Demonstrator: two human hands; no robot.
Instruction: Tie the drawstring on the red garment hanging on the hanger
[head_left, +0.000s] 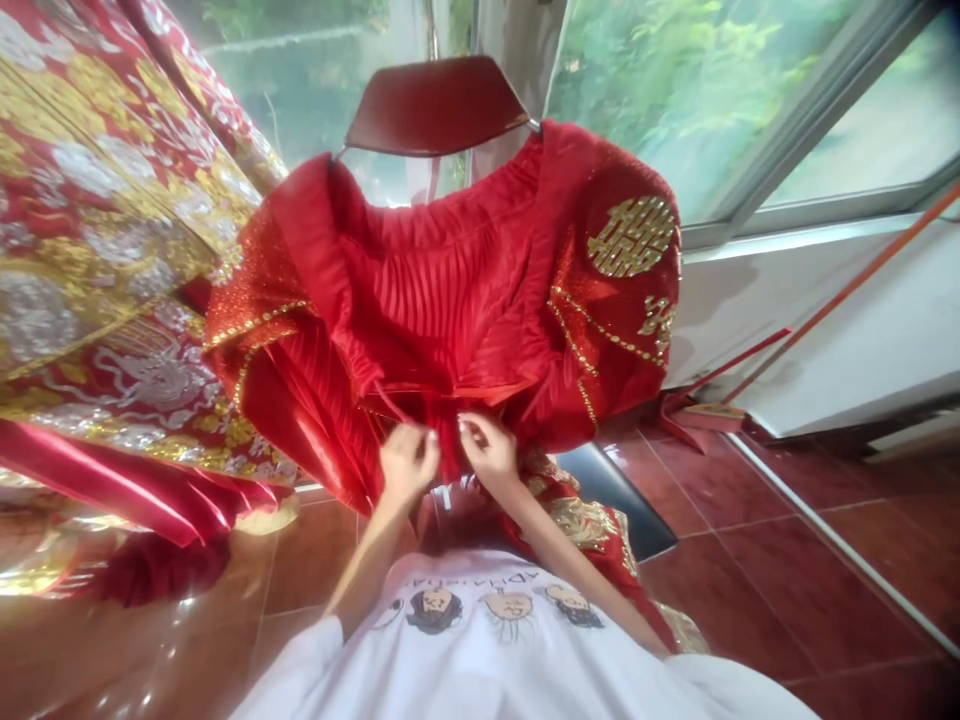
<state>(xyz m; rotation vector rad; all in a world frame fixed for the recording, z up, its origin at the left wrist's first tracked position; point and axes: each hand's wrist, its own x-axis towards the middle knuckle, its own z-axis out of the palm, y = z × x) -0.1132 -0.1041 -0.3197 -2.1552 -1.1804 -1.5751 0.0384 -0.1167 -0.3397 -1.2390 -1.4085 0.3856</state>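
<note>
A red dress bodice (pixel 442 280) with pleated lining and gold-beaded puffed sleeves hangs in front of me, its open side facing me. It is on a hanger with a wide dark red top (pixel 442 105). At its lower edge, my left hand (pixel 409 460) is closed in a pinch; a thin red tie (pixel 391 402) runs from the garment down to its fingers. Level with it and a little apart, my right hand (pixel 491 455) is also pinched, with another thin red tie (pixel 541 390) slanting down towards it. The tie ends inside the fingers are too small to make out.
Gold-and-silver patterned red cloth (pixel 97 200) hangs close on the left, above shiny red fabric (pixel 142 485). Windows (pixel 675 100) stand behind the hanger. A black seat (pixel 619 500) and gold-embroidered red cloth (pixel 589 525) lie low right. An orange-red pole (pixel 847 285) leans farther right.
</note>
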